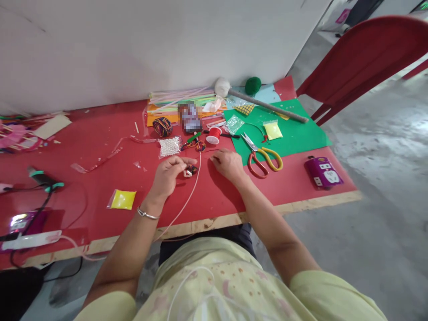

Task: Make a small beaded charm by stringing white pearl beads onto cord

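Observation:
My left hand (170, 174) is pinched around a small multicoloured beaded piece (190, 170) just above the red table (100, 196). A thin pale cord (190, 191) runs from that piece down toward my lap. My right hand (228, 163) rests fingers-down on the table right of the cord, apparently pinching its thin end. A bag of white beads (169, 146) and a red thread spool (213, 135) lie just beyond my hands. Scissors with yellow and red handles (262, 158) lie to the right of my right hand.
A green sheet (301, 129) covers the far right, with a grey stick (267, 106), small bags and a green pom-pom (253, 85). A purple socket block (323, 172), a yarn ball (162, 126), a yellow packet (122, 199) and a glue gun (43, 178) lie around. A red chair (364, 58) stands right.

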A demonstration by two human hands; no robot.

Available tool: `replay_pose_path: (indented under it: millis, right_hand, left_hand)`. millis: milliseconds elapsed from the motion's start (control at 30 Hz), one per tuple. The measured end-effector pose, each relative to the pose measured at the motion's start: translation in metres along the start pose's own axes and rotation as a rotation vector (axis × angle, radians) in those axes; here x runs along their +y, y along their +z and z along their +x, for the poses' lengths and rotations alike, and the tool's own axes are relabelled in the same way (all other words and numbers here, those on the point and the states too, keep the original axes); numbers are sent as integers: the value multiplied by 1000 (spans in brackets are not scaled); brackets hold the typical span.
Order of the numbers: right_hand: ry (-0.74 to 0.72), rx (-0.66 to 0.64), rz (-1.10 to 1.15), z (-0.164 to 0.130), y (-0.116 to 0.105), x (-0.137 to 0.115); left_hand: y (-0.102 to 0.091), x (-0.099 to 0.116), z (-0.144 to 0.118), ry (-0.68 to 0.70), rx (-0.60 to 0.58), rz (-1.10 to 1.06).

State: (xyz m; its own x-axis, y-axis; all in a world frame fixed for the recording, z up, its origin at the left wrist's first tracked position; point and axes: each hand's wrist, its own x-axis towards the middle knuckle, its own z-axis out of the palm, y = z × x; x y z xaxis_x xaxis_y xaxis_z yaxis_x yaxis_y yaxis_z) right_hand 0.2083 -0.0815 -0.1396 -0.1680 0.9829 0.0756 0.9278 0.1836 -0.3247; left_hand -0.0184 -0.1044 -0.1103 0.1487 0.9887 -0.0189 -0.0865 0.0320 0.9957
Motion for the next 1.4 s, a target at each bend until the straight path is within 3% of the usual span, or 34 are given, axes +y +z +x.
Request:
replay_pose_path:
  millis: [133, 300, 400, 567, 700, 833, 967, 1100, 1200, 1300, 1400]
  right_hand:
    - [16, -7, -11, 1, 0, -7]
    - [-65, 85, -52, 28, -18, -22]
    - [-178, 58, -192, 67, -24, -38]
    - [-253, -100, -392, 124, -14, -60]
    - [-304, -103, -424, 135, -9, -62]
    - [-355, -73, -422, 131, -17, -53]
    - [-327, 125, -309, 115, -31, -43]
    - [-270, 325, -81, 74, -33, -32]
    - [-238, 421, 159, 36, -17, -21]
    - [-233, 367, 287, 6, 4, -10]
    - [-128, 208, 271, -5, 9, -6]
  left_hand:
    - [-4, -15, 19, -158, 130, -391]
    - [-18, -28, 30, -272, 347, -485]
    - [-26, -30, 27, -217, 358, -395]
    - [-31, -31, 17, -24, 249, 107]
    - [-30, -34, 17, -43, 176, 115]
    - [-34, -40, 18, -45, 143, 179]
    - [-40, -39, 15, 23, 7, 393]
    - [-38, -33, 11, 75, -126, 574]
    - [-33, -32, 9, 117, -146, 718]
    - [-27, -34, 8, 149, -143, 769]
    - [-26, -35, 8, 142, -96, 697]
